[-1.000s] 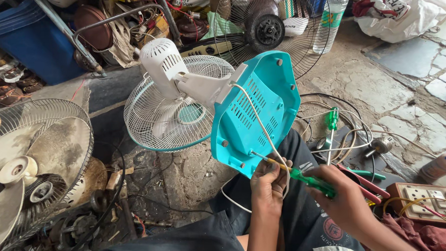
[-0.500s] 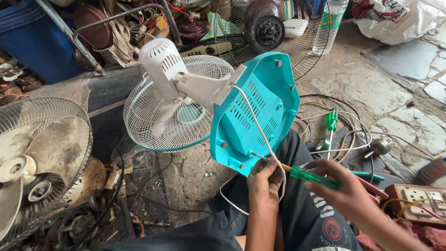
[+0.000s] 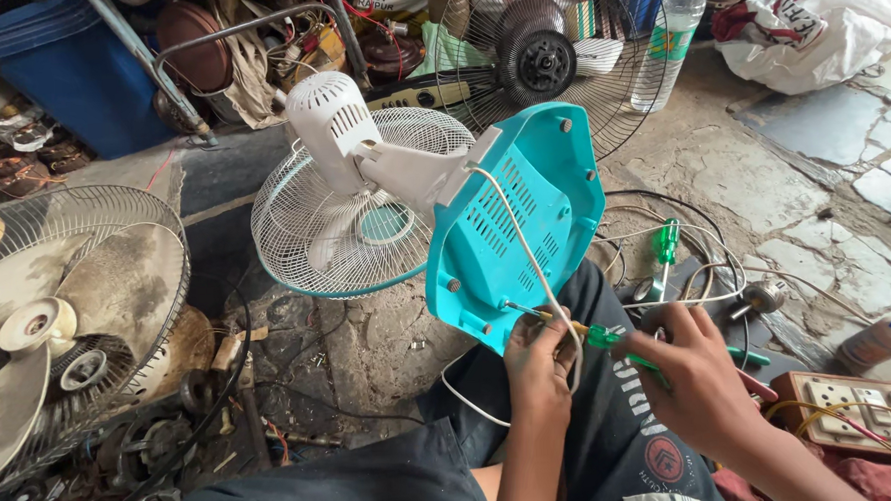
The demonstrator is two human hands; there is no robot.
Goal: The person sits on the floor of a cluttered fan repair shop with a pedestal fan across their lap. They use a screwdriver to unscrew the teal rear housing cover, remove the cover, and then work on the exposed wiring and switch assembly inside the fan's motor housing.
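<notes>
Steadying the turquoise fan base (image 3: 519,222) across my lap, I had my left hand (image 3: 536,362) closed on its lower edge, with the white cord (image 3: 525,247) running down past my fingers. My right hand (image 3: 702,380) was closed around the green-handled screwdriver (image 3: 601,336), its tip set at the bottom edge of the base, close to a screw there.

The base looked like light moulded plastic — stiff enough to hold by the rim, though I judged its slotted underside thin and likely to crack if squeezed hard. The rim beside the screw posts seemed the safest place to grip. Its weight probably sat at the far end, so it would want to tip away from me.

It was a rounded bright turquoise shell, underside up, with rows of vent slots and several screws at its corners. Above the base the white neck joined the white motor housing (image 3: 330,120) and white wire grille (image 3: 359,219), lying on the stained concrete.

Right of the base lay a second green screwdriver (image 3: 668,243) among loose wires, and further right a socket board (image 3: 863,403). Far left of the base sat a dusty old fan (image 3: 63,317); behind it, a plastic bottle (image 3: 669,38).
</notes>
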